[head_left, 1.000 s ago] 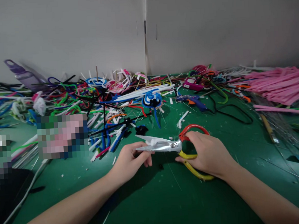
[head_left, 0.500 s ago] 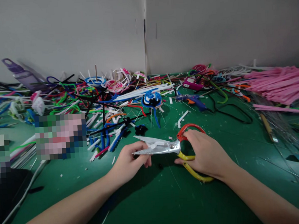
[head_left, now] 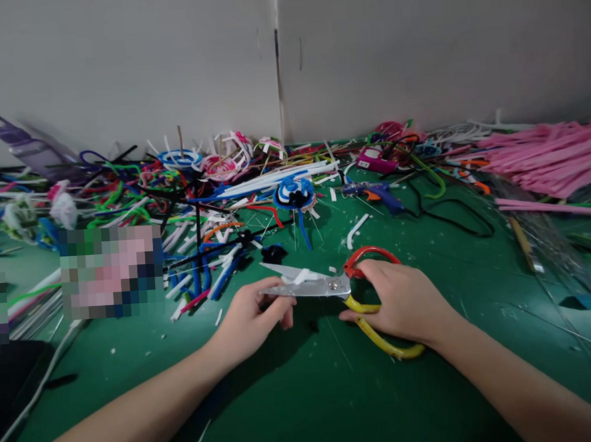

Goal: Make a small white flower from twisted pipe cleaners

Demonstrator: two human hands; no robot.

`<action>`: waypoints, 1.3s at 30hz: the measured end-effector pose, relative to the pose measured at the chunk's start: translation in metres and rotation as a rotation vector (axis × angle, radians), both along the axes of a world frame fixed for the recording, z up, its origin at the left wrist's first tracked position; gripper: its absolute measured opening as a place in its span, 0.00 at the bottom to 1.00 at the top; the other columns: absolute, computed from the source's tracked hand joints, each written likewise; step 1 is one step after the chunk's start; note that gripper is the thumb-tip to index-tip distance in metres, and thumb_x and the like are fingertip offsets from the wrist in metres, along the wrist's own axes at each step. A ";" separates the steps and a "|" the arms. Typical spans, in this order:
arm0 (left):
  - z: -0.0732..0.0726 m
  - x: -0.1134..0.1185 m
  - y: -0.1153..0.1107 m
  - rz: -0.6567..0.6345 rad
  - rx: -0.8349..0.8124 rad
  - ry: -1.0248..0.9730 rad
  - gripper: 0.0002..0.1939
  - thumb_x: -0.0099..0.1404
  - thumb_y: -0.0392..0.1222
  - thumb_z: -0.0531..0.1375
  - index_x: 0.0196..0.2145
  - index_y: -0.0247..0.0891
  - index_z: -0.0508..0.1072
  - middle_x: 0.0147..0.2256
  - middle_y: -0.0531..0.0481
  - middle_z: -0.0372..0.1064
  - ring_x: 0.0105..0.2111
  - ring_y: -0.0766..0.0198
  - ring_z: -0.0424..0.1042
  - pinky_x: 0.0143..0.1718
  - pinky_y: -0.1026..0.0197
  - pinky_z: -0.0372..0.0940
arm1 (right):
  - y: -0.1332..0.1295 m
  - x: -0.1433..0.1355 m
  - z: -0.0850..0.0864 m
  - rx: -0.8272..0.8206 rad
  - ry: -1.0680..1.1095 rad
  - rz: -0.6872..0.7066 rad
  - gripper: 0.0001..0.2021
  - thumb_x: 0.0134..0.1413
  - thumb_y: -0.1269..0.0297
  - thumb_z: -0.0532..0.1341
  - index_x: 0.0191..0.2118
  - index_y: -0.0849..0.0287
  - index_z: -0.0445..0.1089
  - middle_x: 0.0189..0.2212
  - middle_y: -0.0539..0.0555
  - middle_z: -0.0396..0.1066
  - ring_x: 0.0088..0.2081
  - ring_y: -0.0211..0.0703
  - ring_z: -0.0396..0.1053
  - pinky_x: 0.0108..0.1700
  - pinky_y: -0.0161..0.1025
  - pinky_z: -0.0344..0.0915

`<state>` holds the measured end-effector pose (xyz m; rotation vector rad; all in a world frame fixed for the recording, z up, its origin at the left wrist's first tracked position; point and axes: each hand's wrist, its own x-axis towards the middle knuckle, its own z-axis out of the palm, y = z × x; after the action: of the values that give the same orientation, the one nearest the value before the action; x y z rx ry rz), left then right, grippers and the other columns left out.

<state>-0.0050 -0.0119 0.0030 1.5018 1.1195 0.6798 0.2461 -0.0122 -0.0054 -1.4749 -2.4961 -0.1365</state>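
Observation:
My right hand (head_left: 400, 301) grips a pair of scissors (head_left: 337, 286) by the red and yellow handles, with the blades pointing left and parted. A short white fuzzy pipe cleaner piece (head_left: 305, 275) lies between the blades. My left hand (head_left: 254, 317) is closed in a pinch at the blade tips, its fingertips partly hidden behind the lower blade. It appears to hold the white piece from there, though the contact is covered. Just beyond the blades sits a small black pipe cleaner flower (head_left: 274, 253).
Cut pipe cleaners (head_left: 198, 273) and a blue-white pipe cleaner flower (head_left: 294, 193) lie ahead on the green table (head_left: 306, 394). A blue glue gun (head_left: 381, 194) with a black cord is at right, near pink pipe cleaners (head_left: 556, 155). A purple bottle (head_left: 31, 150) leans at back left.
The view has shifted slightly, so the background sits a little further left. The white piece has turned a little between the blades. Both hands keep their grip.

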 end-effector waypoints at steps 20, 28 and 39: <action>0.000 0.000 0.000 -0.021 0.001 -0.041 0.07 0.61 0.35 0.52 0.26 0.37 0.67 0.20 0.55 0.66 0.22 0.68 0.66 0.27 0.65 0.63 | -0.002 0.005 0.002 0.113 0.037 0.088 0.19 0.37 0.56 0.66 0.34 0.66 0.69 0.27 0.57 0.72 0.28 0.49 0.71 0.25 0.40 0.65; 0.000 0.000 -0.001 -0.033 0.020 -0.035 0.08 0.61 0.35 0.52 0.26 0.36 0.67 0.20 0.55 0.66 0.22 0.68 0.66 0.27 0.66 0.63 | -0.003 0.006 0.003 0.216 -0.009 0.119 0.18 0.38 0.55 0.65 0.32 0.67 0.70 0.28 0.60 0.74 0.26 0.47 0.71 0.22 0.39 0.63; -0.003 -0.002 -0.001 -0.029 0.009 -0.094 0.07 0.63 0.36 0.52 0.29 0.36 0.68 0.19 0.57 0.66 0.20 0.69 0.66 0.25 0.66 0.63 | -0.005 0.006 0.004 0.248 -0.004 0.097 0.16 0.43 0.53 0.61 0.29 0.65 0.69 0.22 0.55 0.71 0.22 0.43 0.69 0.20 0.37 0.58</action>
<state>-0.0073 -0.0129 0.0004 1.4755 1.0227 0.7295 0.2519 -0.0175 -0.0014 -1.2534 -2.4435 -0.4160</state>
